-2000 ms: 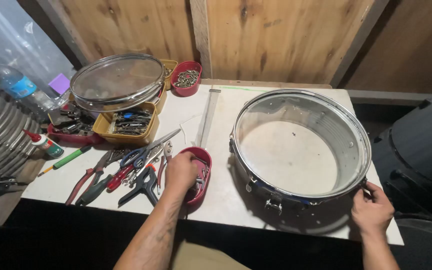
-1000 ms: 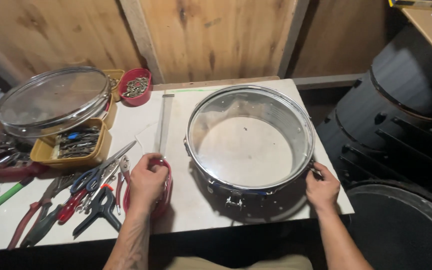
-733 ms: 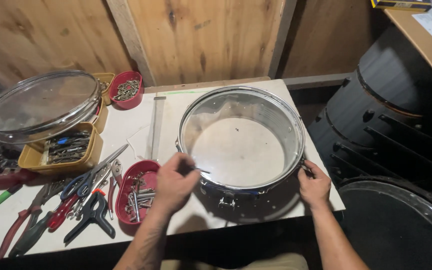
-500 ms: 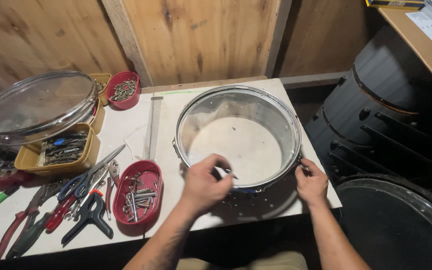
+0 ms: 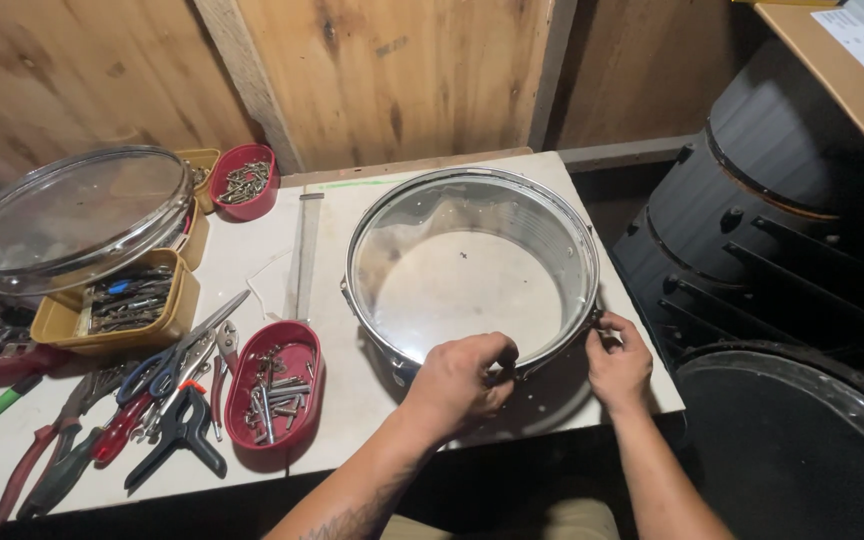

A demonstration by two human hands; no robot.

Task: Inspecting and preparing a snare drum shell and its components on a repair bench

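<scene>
A silver, shiny drum shell (image 5: 472,270) is seen on the white table (image 5: 352,440). Grey screws are held in a red tray (image 5: 274,395) at left; yellow trays (image 5: 117,320) are seen farther left.

On the desk (image 5: 592,410), the drum shell (image 5: 472,270) sits right; left of it a tray of screws (image 5: 274,384), pliers (image 5: 132,420) farther left, a drumhead hoop (image 5: 72,220) far left.

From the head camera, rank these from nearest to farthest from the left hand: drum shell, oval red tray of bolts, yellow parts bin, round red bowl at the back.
1. Drum shell: the left hand is on its near rim.
2. Oval red tray: left of the hand.
3. Yellow parts bin: farther left.
4. Round red bowl: back left, by the wall; roughly as far as the bin.
</scene>
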